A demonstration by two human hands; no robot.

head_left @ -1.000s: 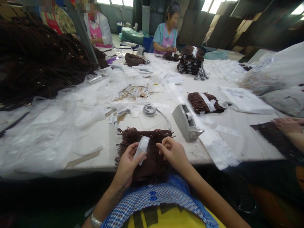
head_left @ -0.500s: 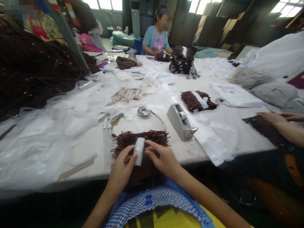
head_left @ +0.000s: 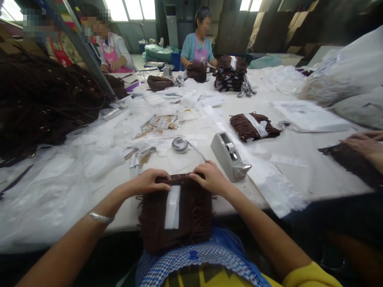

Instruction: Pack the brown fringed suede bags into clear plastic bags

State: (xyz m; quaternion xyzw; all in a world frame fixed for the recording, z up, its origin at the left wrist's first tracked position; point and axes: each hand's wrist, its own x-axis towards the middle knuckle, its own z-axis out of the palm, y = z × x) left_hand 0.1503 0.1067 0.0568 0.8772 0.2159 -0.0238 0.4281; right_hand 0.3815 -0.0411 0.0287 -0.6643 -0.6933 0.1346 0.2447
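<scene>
A brown fringed bag (head_left: 191,211) lies at the table's front edge, against my apron. A white strip (head_left: 172,207) runs down its upper face. My left hand (head_left: 152,181) pinches the bag's far edge left of centre, thumb toward me. On the same edge, further right, my right hand (head_left: 209,178) has its fingers closed over the brown material. Just beyond the bag, a wrapped strap coil (head_left: 180,145) rests on the table, its tail running toward my right hand. A grey tape dispenser (head_left: 229,156) stands to the right of that hand.
A strapped brown bundle (head_left: 254,126) lies beyond the dispenser, and a stack of bundles (head_left: 229,73) stands farther back. Clear plastic (head_left: 74,191) and a dark brown heap (head_left: 44,103) cover the left. A co-worker's hands (head_left: 366,145) touch brown fringe at the right edge.
Both hands have left the white strip and moved to the bag's far edge. More of the bag's smooth face shows, with the strip flat on it. The co-worker opposite has raised a brown piece.
</scene>
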